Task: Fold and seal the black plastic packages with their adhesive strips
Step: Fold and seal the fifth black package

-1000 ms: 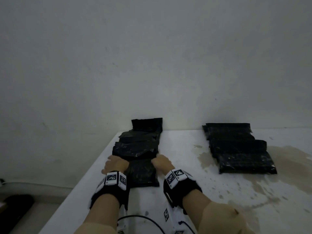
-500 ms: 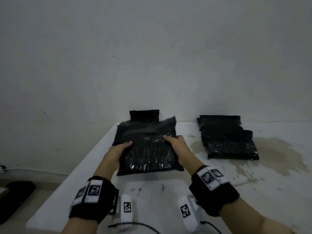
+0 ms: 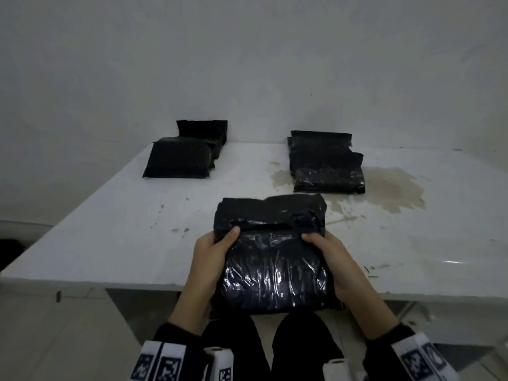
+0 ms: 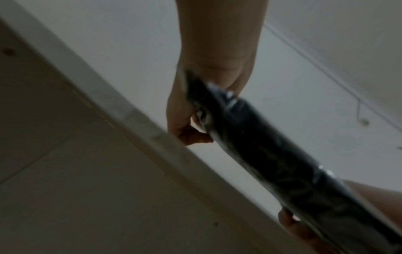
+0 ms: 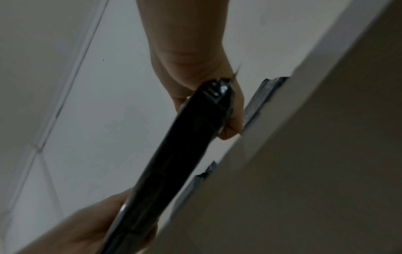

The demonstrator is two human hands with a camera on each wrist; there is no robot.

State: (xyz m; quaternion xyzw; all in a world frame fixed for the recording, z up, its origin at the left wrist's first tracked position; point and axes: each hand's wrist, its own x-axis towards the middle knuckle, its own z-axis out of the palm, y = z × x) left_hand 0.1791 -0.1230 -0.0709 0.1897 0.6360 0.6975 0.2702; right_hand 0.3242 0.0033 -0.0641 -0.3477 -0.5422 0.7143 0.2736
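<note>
A shiny black plastic package (image 3: 272,259) is held over the near edge of the white table (image 3: 110,237), its open flap end (image 3: 270,213) pointing away from me. My left hand (image 3: 211,259) grips its left side with the thumb on top. My right hand (image 3: 332,259) grips the right side the same way. In the left wrist view the package (image 4: 272,151) shows edge-on, with my left hand (image 4: 195,106) curled round its end. The right wrist view shows the package (image 5: 178,154) in my right hand (image 5: 213,106), fingers underneath.
A stack of black packages (image 3: 181,156) lies at the table's far left by the wall. A second stack (image 3: 327,163) lies at the far right, next to a brown stain (image 3: 384,188). My dark-trousered legs (image 3: 269,345) are below the table edge.
The package came off the left stack and moved toward me, past the table's near edge. Both hands pulled back with it, and the head view tilted down.
</note>
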